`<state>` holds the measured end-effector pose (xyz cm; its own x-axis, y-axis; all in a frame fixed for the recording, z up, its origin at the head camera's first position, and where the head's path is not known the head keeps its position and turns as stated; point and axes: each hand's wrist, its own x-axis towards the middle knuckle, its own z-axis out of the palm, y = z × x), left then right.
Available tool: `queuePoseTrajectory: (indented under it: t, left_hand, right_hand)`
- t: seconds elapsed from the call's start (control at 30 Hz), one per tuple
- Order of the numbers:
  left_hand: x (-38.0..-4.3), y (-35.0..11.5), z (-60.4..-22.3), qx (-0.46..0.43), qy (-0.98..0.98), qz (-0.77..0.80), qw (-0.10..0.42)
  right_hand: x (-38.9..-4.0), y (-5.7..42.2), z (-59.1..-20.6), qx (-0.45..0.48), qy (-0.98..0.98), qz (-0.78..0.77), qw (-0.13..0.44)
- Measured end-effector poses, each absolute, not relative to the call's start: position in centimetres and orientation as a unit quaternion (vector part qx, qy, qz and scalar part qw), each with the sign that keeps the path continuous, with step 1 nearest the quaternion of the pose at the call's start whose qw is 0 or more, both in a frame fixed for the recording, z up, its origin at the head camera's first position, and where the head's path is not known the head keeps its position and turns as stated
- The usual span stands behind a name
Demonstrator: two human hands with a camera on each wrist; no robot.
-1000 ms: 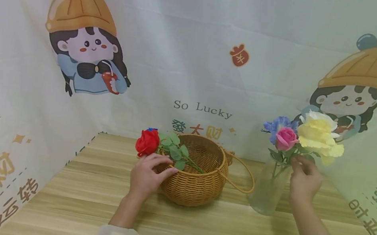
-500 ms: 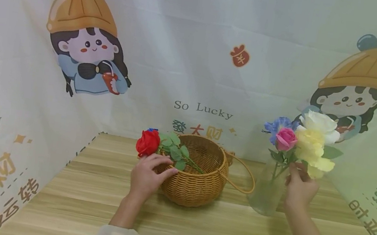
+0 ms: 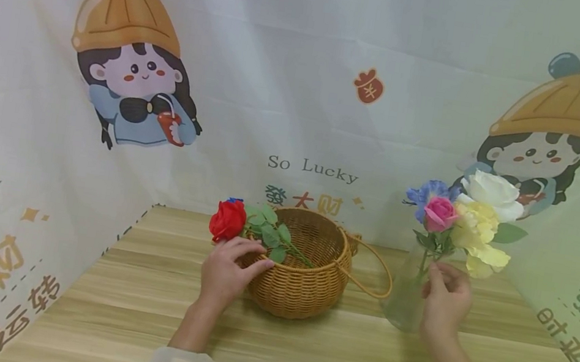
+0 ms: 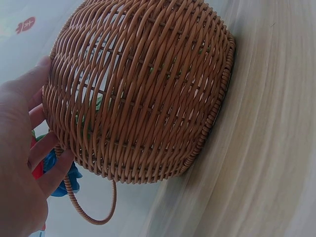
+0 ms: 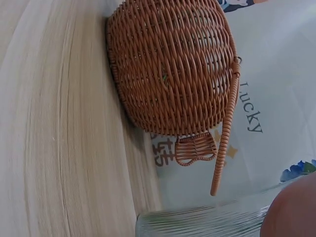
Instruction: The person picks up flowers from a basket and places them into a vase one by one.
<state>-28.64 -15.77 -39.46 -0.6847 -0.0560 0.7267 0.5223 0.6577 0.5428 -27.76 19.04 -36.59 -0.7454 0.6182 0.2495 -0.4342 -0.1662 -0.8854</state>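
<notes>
In the head view my left hand (image 3: 227,268) grips the near left rim of a round wicker basket (image 3: 302,291). Its thumb and fingers show along the rim in the left wrist view. A red rose (image 3: 227,220) and green leaves lean over that rim, with blue petals behind. My right hand (image 3: 448,299) is at the mouth of a clear glass vase (image 3: 405,308), fingers bent by its right side; I cannot tell what they hold. Above the vase stand a pink rose (image 3: 440,214), a blue flower (image 3: 427,195), a white rose (image 3: 491,194) and a drooping yellow flower (image 3: 477,232).
The wooden tabletop (image 3: 299,355) has a printed white cloth (image 3: 290,100) hanging behind it and at both sides. The basket's looped handle (image 3: 381,265) lies folded to the right, towards the vase.
The yellow flower has come down and left, uncovering the white rose and a leaf. My right hand has moved down from the stems to the vase mouth. My left hand stays put.
</notes>
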Motion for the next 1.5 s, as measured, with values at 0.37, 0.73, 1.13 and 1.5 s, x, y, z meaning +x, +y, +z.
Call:
queuePoseTrajectory:
  t: [0.37, 0.73, 1.13, 1.5]
  left_hand:
    - [-28.8, -15.7, -39.6, -0.141, -0.830, -0.388, 0.375]
    - [-28.7, -15.8, -39.7, -0.138, -0.831, -0.388, 0.374]
    - [-28.7, -15.8, -39.5, -0.136, -0.832, -0.387, 0.372]
    - [-28.7, -15.8, -39.4, -0.136, -0.836, -0.387, 0.364]
  right_hand:
    - [-27.3, 17.5, -36.7, -0.049, -0.541, 0.766, 0.344]
    - [-27.2, 15.2, -36.9, -0.024, -0.590, 0.738, 0.327]
    - [-27.6, 11.6, -36.3, 0.058, -0.640, 0.705, 0.300]
    - [-28.1, 8.5, -34.9, 0.154, -0.701, 0.648, 0.254]
